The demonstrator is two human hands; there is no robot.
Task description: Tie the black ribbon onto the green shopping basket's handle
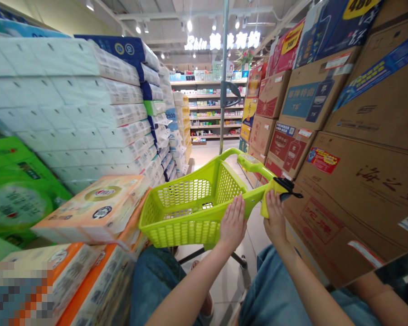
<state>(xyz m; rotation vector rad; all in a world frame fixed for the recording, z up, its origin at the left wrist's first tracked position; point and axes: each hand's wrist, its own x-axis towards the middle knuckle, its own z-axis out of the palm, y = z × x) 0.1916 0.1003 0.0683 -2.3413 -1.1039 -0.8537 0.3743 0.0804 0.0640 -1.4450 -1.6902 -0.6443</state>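
Observation:
A lime-green shopping cart with a perforated basket stands sideways in front of my knees. My left hand lies flat against the near side of its basket by the rim, fingers stretched out and pointing up; its thumb is hidden. Further right, my right hand presses a yellow cloth around the near end of the cart's handle, just below a black fitting. Inside the basket only its perforated floor and walls show.
Tissue packs rise in a tall stack on the left, with an orange tissue pack close to the basket. Cardboard cartons line the right side. Behind the cart stands a metal pole; stocked shelves are at the back.

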